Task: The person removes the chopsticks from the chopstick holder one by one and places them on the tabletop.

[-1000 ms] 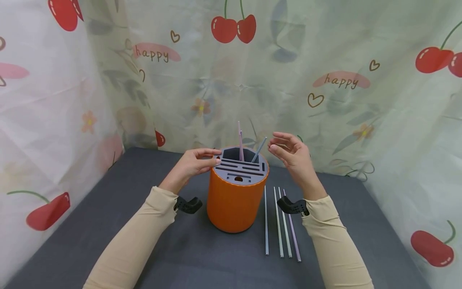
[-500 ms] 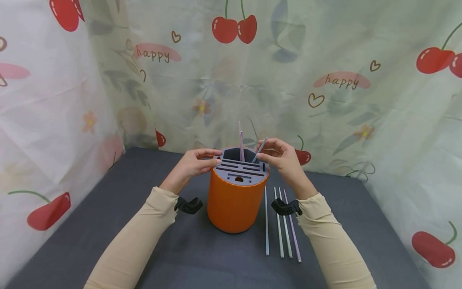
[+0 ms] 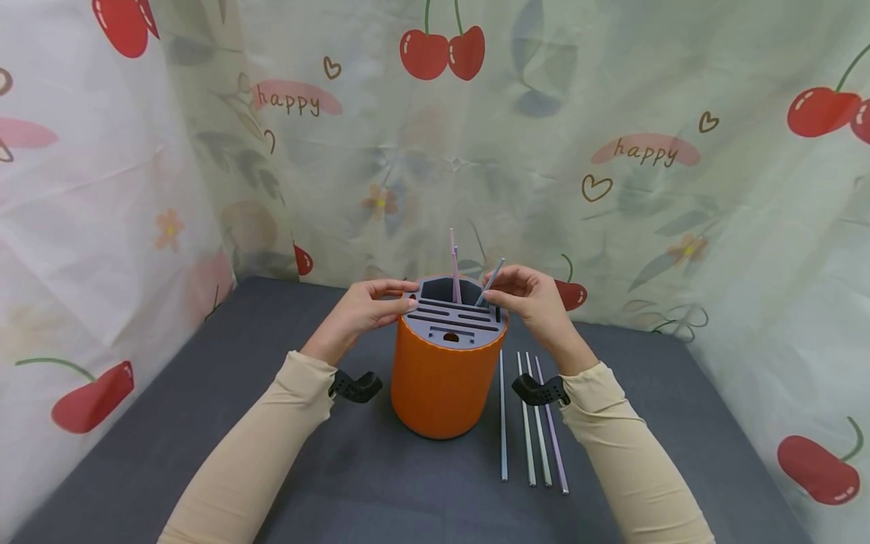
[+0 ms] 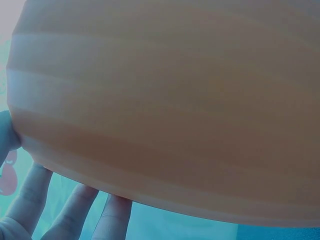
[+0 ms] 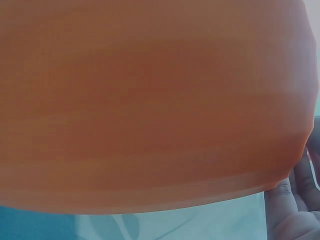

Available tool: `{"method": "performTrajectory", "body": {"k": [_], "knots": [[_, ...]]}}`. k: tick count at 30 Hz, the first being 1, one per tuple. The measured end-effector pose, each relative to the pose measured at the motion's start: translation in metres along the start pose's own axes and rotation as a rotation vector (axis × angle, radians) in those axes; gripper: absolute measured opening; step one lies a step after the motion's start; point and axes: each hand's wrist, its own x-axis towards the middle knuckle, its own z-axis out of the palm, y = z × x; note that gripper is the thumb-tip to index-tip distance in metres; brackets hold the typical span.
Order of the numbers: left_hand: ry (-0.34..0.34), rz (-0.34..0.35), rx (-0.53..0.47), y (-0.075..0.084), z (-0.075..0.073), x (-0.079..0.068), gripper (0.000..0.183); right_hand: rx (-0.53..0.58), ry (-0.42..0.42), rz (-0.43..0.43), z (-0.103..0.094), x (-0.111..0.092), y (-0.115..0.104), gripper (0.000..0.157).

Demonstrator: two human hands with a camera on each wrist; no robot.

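Observation:
A round orange knife block [image 3: 442,393] with a grey slotted top stands on the table. My left hand [image 3: 356,317] holds its left rim, thumb at the front and fingers along the far side; the left wrist view shows those fingers [image 4: 70,212] against the wall. At the right rim, my right hand [image 3: 537,310] pinches a thin blue stick [image 3: 498,267] that leans out of the open back compartment. Two thin pink sticks [image 3: 455,264] stand in that same compartment. In the right wrist view the orange wall [image 5: 160,100] hides most of the right hand's fingers.
Several thin pastel sticks [image 3: 539,423] lie side by side on the dark table [image 3: 381,491], right of the block. A cherry-print curtain [image 3: 408,151] surrounds the table at the back and sides. Each wrist wears a black band [image 3: 356,387].
My right hand has moved left from beside the block to the blue stick, and its fingers have come onto it. The left hand and the block have kept their places.

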Motion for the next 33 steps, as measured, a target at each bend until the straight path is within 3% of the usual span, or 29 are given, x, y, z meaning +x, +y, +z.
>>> {"method": "performTrajectory", "body": {"k": [5, 8, 17, 21, 24, 26, 33], "knots": [[-0.005, 0.001, -0.002, 0.000, 0.000, 0.000, 0.041, 0.004, 0.016, -0.003, -0.002, -0.001, -0.005, 0.015], [-0.004, 0.000, -0.002, 0.001, 0.001, -0.001, 0.041, 0.052, 0.040, -0.049, -0.006, 0.001, -0.017, 0.019], [-0.008, -0.001, 0.001, 0.001, 0.000, -0.002, 0.041, 0.460, 0.184, -0.354, -0.045, 0.003, -0.087, 0.026], [-0.005, -0.012, 0.002, 0.002, 0.001, -0.002, 0.041, 0.597, 0.265, -0.408, -0.067, -0.005, -0.106, 0.024], [-0.005, -0.012, 0.002, 0.002, 0.001, -0.003, 0.041, 0.620, 0.311, -0.368, -0.080, -0.011, -0.105, 0.029], [-0.005, -0.009, -0.001, 0.002, 0.001, -0.003, 0.041, 0.570, 0.333, -0.314, -0.086, -0.013, -0.094, 0.031], [-0.001, -0.003, -0.008, 0.002, 0.002, -0.003, 0.040, 0.325, 0.257, 0.006, -0.091, -0.018, -0.020, 0.035]]}}
